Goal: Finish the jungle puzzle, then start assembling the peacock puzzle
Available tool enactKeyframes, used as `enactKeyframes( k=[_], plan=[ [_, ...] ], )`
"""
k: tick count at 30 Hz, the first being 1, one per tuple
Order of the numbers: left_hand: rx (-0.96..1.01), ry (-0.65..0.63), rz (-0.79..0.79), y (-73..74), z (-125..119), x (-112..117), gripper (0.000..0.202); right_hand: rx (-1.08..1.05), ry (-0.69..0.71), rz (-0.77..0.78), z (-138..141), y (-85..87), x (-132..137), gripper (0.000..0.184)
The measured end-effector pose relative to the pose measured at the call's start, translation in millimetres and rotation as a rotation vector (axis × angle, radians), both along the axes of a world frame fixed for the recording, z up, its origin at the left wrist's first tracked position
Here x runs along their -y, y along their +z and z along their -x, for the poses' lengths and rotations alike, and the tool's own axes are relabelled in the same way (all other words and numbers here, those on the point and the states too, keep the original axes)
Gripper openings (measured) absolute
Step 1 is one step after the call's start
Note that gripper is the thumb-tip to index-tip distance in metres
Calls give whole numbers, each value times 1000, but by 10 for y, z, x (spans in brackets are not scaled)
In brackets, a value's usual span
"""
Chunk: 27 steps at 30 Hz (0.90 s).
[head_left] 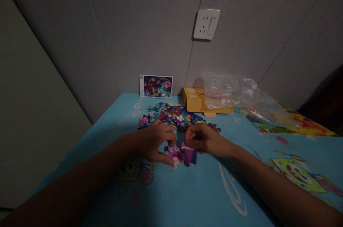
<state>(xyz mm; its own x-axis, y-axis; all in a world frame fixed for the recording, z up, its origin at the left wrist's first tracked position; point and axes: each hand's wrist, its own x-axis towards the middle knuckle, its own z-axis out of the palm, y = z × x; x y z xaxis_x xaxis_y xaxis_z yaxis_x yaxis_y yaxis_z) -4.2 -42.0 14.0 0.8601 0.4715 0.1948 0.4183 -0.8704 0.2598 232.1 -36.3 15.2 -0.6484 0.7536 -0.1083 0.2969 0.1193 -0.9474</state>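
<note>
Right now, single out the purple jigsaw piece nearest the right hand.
The mostly plain, dark-blue-edged purple piece at the fingertips of the right hand; the purple part beside it, nearer the left hand, bears pale markings.

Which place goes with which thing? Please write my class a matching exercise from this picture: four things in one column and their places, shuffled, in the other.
Things
1. Picture card
2. Purple puzzle pieces
3. White socket plate
4. Clear plastic bag

Places
A. Partly over the yellow box
B. High on the grey wall
C. Between the left hand and the right hand
D. Standing upright at the far edge of the blue table

Right pairs: 1-D, 2-C, 3-B, 4-A
</note>
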Motion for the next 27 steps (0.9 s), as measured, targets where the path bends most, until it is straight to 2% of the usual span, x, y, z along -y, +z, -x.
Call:
enactKeyframes(
  k=[5,9,14,16,21,24,27],
  plan=[
    [-10,11,-16,11,-9,5,48,-163,-67,120,-6,7,-11,31],
    [-5,-8,-21,15,-9,-1,50,-152,-40,201,-7,27,6,47],
    [-4,0,-3,18,-12,0,47,19,77,123,-18,27,3,18],
    [-9,7,-1,15,-13,1,47,85,83,101,-26,23,-2,14],
    [-36,14,1,17,-9,7,45,183,123,125,-35,50,23,15],
    [-34,1,2,27,-21,18,43,157,171,153,-39,70,44,28],
    [8,14,-80,49,-54,25,24,129,232,178,-50,59,39,27]
  ],
)
